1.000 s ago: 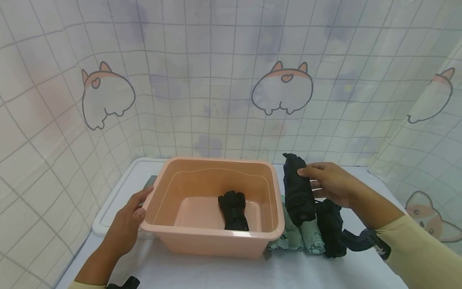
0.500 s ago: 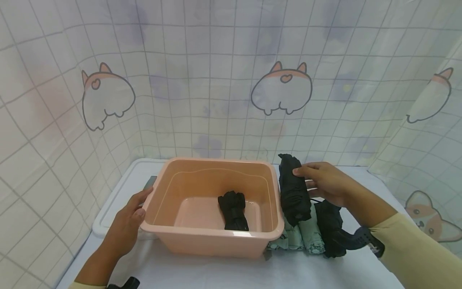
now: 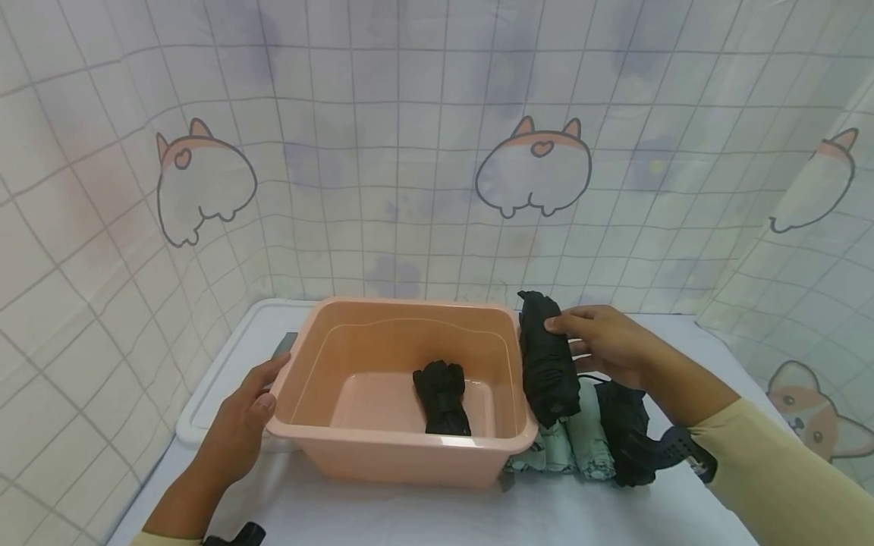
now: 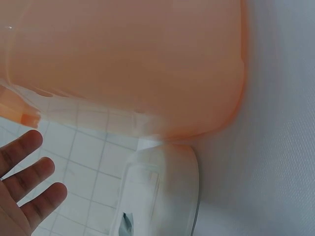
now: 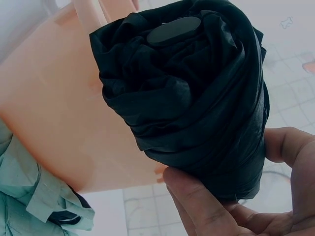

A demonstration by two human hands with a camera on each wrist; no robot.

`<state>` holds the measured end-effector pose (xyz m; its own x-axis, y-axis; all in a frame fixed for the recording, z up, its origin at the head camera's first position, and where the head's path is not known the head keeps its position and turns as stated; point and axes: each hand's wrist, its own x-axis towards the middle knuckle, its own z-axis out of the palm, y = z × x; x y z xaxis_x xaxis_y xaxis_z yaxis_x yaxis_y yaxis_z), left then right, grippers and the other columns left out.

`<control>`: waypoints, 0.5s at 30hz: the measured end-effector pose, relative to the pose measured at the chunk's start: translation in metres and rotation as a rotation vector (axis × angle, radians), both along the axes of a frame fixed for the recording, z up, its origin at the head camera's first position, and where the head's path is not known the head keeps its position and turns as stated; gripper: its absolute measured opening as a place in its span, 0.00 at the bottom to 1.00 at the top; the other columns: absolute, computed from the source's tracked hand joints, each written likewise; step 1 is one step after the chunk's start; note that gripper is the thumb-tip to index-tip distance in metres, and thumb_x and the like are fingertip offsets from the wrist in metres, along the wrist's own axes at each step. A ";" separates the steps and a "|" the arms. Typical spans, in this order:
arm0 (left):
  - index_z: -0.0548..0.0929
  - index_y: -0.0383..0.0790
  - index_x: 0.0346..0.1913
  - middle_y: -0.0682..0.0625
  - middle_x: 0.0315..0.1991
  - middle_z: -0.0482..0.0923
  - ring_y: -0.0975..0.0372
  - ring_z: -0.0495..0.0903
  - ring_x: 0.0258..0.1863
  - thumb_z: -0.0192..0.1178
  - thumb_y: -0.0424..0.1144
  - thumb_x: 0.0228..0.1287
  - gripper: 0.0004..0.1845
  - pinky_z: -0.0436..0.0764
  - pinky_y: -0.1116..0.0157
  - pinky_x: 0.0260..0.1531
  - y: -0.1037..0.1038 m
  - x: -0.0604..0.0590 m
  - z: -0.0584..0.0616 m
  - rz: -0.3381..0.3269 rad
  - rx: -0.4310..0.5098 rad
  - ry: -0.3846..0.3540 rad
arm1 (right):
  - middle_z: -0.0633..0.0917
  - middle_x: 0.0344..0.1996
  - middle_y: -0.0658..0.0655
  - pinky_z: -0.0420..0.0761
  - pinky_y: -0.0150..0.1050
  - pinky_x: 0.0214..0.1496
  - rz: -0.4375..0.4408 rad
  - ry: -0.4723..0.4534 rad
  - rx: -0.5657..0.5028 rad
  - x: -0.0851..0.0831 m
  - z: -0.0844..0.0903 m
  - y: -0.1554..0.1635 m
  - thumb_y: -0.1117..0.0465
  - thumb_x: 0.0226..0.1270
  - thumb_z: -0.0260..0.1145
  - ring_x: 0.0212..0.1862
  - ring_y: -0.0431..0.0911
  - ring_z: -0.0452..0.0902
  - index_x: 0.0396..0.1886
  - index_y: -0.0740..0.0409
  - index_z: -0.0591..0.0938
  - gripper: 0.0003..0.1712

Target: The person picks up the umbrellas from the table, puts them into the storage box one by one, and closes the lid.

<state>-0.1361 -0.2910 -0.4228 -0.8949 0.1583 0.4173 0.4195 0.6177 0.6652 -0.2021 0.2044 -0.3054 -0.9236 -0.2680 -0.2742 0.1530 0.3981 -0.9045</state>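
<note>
In my right hand [image 3: 608, 345] I hold a black folded umbrella [image 3: 548, 360], thumb on one side and fingers on the other. Its gathered cloth end with a flat oval cap faces the right wrist camera. In the head view the umbrella overlaps the right rim of a peach plastic basin [image 3: 410, 459]. Inside the basin lies another black folded umbrella [image 3: 440, 398]. My left hand [image 3: 239, 421] rests at the basin's left rim; three of its fingers [image 4: 42, 204] show straight and spread in the left wrist view.
Right of the basin, several pale green rolled bundles [image 3: 589, 440] lie side by side with a black one [image 3: 623, 428]. A white lid-like panel [image 3: 228, 364] sits behind the left hand. A tile-patterned sheet [image 3: 423, 167] encloses the white table [image 3: 382, 516].
My right hand has moved a little left, bringing the umbrella from beside the basin to its right rim. My left hand and the basin have stayed put.
</note>
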 end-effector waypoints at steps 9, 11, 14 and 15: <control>0.61 0.55 0.79 0.35 0.72 0.68 0.32 0.78 0.58 0.34 0.50 0.81 0.28 0.79 0.34 0.46 0.001 0.000 0.001 0.006 -0.008 0.006 | 0.65 0.73 0.72 0.75 0.59 0.63 -0.004 -0.001 0.009 -0.001 0.001 -0.004 0.43 0.73 0.65 0.71 0.71 0.64 0.75 0.71 0.61 0.47; 0.61 0.55 0.79 0.36 0.72 0.67 0.32 0.77 0.58 0.34 0.51 0.81 0.28 0.79 0.33 0.46 0.000 0.000 0.000 0.009 -0.009 0.006 | 0.64 0.73 0.72 0.75 0.59 0.62 -0.005 -0.002 0.012 -0.001 0.002 -0.005 0.43 0.73 0.65 0.71 0.71 0.64 0.75 0.71 0.61 0.47; 0.61 0.55 0.79 0.36 0.72 0.67 0.32 0.77 0.58 0.34 0.51 0.81 0.28 0.78 0.33 0.46 0.000 0.000 0.000 0.010 -0.008 0.003 | 0.64 0.74 0.72 0.76 0.59 0.62 -0.002 -0.003 0.014 -0.001 0.003 -0.006 0.43 0.73 0.65 0.71 0.71 0.65 0.75 0.71 0.61 0.47; 0.61 0.55 0.79 0.36 0.72 0.67 0.32 0.77 0.58 0.34 0.51 0.81 0.28 0.78 0.33 0.46 0.000 0.000 0.000 0.009 -0.007 0.003 | 0.64 0.74 0.72 0.76 0.59 0.62 -0.002 -0.003 0.015 -0.001 0.003 -0.007 0.43 0.73 0.65 0.71 0.71 0.65 0.75 0.71 0.61 0.47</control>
